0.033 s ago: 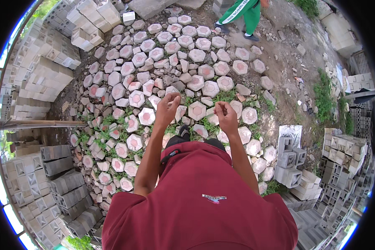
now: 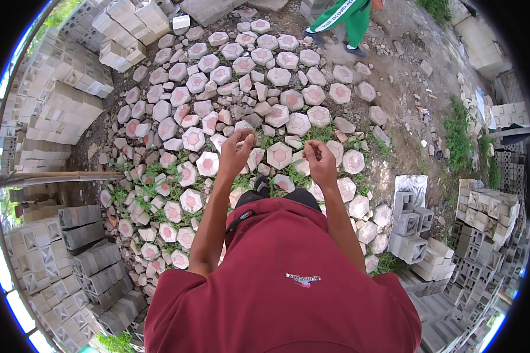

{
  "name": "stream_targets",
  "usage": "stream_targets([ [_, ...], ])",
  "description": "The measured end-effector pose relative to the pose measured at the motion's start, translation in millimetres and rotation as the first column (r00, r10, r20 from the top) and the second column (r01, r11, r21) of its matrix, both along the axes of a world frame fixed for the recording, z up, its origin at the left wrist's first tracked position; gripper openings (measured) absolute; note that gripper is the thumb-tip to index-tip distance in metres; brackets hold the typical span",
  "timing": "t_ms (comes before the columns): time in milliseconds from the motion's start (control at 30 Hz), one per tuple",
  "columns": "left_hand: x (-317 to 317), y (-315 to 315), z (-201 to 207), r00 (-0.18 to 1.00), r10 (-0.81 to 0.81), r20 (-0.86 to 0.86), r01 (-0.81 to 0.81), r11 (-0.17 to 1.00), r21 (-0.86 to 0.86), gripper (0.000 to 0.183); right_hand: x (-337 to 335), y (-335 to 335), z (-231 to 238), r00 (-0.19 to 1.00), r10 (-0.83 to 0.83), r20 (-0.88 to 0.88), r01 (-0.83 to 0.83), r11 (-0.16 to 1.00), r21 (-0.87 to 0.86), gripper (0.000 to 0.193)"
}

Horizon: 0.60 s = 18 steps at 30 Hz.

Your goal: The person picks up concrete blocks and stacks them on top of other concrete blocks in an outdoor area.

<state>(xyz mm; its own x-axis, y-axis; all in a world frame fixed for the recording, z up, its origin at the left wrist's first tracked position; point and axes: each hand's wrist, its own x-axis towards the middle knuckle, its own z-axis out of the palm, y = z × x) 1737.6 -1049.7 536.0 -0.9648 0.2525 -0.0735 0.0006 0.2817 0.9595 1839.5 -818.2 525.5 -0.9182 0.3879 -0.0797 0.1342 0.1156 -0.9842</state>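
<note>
Both my hands are raised in front of my body, apart from each other, above a bed of loose hexagonal paving blocks. My left hand (image 2: 237, 154) has its fingers curled in toward the thumb; anything between them is too small to make out. My right hand (image 2: 321, 163) is closed in a similar pinch, and a faint thin line seems to run from its fingertips, too fine to name. Beneath and between the hands lies a grey hexagonal paver (image 2: 279, 155) with a pinkish centre. Neither hand touches the pavers.
Broken stones (image 2: 259, 109) and green weeds (image 2: 153, 182) fill gaps between pavers. Hollow concrete blocks are stacked at left (image 2: 70, 112) and right (image 2: 409, 226). A pole (image 2: 65, 175) juts in from the left. Another person in green trousers (image 2: 355, 23) stands at the far side on bare soil.
My hands keep the same pose and place. The other person's legs and the view have shifted very slightly.
</note>
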Motion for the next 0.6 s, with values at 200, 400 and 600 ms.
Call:
stream_targets([
  [200, -66.7, 10.9, -10.0, 0.997, 0.008, 0.082, -0.014, 0.998, 0.069, 0.028, -72.5, 1.4, -5.3, 0.999, 0.017, 0.043, -0.012, 0.996, -0.093, 0.023],
  [400, -142.0, 47.6, -25.9, 0.989, 0.041, 0.143, -0.057, 0.992, 0.111, 0.028, -166.5, 36.0, -20.5, 0.996, 0.067, 0.051, -0.062, 0.995, -0.081, 0.021],
  [600, -247.8, 74.1, -4.2, 0.996, 0.062, 0.060, -0.064, 0.997, 0.037, 0.029, -301.4, 93.4, -10.1, 0.999, 0.048, -0.013, -0.047, 0.992, 0.113, 0.027],
])
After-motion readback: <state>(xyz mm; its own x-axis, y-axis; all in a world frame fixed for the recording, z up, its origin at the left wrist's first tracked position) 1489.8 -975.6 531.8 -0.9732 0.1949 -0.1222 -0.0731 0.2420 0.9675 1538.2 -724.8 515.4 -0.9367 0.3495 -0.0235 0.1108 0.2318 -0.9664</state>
